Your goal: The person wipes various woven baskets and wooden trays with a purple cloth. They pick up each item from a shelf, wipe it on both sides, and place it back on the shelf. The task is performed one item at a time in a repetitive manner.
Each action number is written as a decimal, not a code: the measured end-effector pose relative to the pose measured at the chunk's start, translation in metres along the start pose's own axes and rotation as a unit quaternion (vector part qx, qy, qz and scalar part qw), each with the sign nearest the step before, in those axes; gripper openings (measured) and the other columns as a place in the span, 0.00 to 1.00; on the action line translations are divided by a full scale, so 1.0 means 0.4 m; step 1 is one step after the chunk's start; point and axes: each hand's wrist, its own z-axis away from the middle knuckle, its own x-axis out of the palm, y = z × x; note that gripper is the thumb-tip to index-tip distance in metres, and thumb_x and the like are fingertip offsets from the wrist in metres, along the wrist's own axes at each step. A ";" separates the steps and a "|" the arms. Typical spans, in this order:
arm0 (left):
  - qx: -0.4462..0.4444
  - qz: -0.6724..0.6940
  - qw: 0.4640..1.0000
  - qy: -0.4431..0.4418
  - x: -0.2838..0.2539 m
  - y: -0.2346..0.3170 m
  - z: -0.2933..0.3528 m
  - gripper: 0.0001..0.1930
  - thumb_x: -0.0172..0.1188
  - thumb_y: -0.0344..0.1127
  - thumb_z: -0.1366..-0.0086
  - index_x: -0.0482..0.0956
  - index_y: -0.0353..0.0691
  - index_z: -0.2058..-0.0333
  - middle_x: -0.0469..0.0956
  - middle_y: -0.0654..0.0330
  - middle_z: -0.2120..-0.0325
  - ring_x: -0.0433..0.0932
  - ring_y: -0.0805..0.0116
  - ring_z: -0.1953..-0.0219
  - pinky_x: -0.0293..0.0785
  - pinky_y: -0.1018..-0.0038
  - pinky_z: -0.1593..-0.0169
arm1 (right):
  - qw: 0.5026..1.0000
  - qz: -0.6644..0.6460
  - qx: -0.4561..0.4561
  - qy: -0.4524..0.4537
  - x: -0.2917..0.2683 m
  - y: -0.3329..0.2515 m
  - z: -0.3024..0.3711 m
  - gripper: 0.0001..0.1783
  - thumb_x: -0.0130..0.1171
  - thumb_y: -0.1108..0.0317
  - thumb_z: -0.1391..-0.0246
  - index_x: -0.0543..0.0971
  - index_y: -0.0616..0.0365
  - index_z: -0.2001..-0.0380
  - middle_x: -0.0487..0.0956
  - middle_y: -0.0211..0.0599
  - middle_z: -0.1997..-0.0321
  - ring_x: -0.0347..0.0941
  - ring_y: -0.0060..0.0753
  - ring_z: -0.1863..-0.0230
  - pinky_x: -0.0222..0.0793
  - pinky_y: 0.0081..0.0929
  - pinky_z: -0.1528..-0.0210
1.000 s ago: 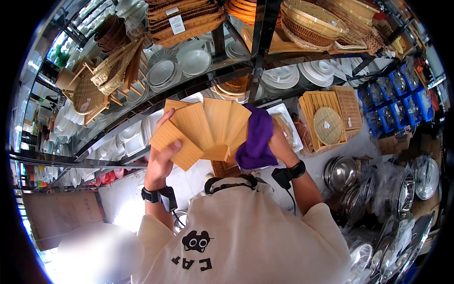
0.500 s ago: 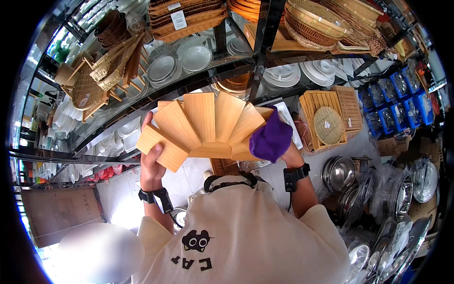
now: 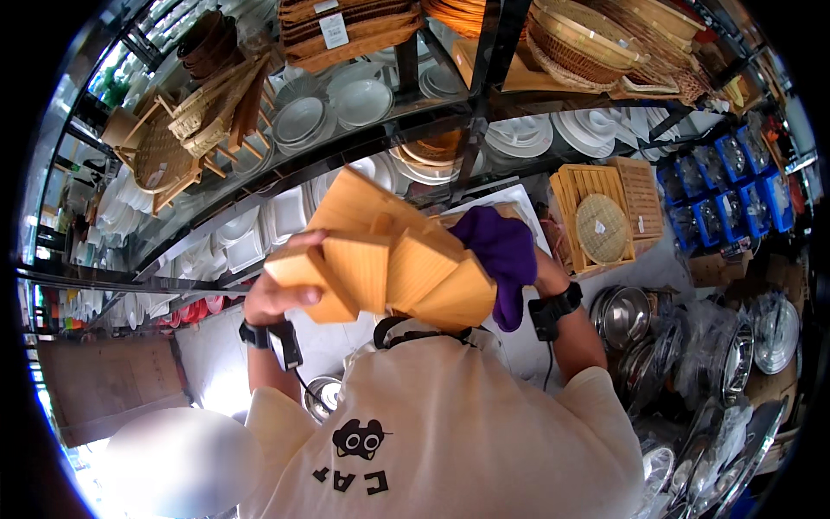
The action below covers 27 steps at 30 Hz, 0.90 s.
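Observation:
A fan-shaped wooden stand (image 3: 424, 268) of pale, stepped blocks is held up in front of my chest, tilted so that a broad flat board shows behind the blocks. My left hand (image 3: 281, 290) is closed on its left end, thumb on the near face and fingers over the top edge. At the right end hangs a bunched purple cloth (image 3: 497, 255), lying against the wood. My right hand (image 3: 546, 272) holds the cloth there; its fingers are hidden behind the folds. Black bands circle both wrists.
Glass shelves ahead carry white plates (image 3: 363, 102), wicker trays (image 3: 346, 35) and woven baskets (image 3: 588, 43). A wooden crate (image 3: 566, 186) with a round woven mat stands to the right. Blue bins (image 3: 705, 221) and wrapped steel trays (image 3: 735, 355) crowd the far right. A cardboard box (image 3: 112, 385) is at left.
The wooden stand has turned and tipped, its blocks now lower and its back board showing. My left hand has dropped slightly leftward. The purple cloth now hangs lower at the right end.

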 end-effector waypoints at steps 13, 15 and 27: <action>0.070 -0.240 0.904 -0.346 0.148 0.176 -0.176 0.30 0.67 0.32 0.44 0.70 0.32 0.42 0.73 0.52 0.44 0.72 0.57 0.43 0.65 0.67 0.40 | 0.962 0.217 -0.071 -0.147 -0.013 -0.193 -0.219 0.21 0.70 0.68 0.60 0.77 0.62 0.61 0.77 0.43 0.59 0.74 0.40 0.57 0.68 0.33 0.52; 0.093 -0.235 0.900 -0.354 0.151 0.177 -0.180 0.29 0.67 0.32 0.43 0.71 0.33 0.42 0.73 0.52 0.44 0.73 0.58 0.44 0.66 0.68 0.40 | 0.979 0.165 -0.093 -0.072 0.006 -0.192 -0.211 0.18 0.70 0.68 0.62 0.78 0.61 0.66 0.78 0.43 0.63 0.74 0.42 0.60 0.69 0.33 0.55; 0.160 -0.072 0.981 -0.086 0.102 0.106 -0.117 0.35 0.59 0.52 0.34 0.62 0.39 0.36 0.77 0.53 0.52 0.75 0.64 0.48 0.71 0.67 0.44 | 0.965 0.214 -0.087 0.127 -0.025 -0.157 -0.108 0.22 0.71 0.70 0.60 0.77 0.60 0.58 0.79 0.35 0.59 0.75 0.31 0.57 0.69 0.30 0.53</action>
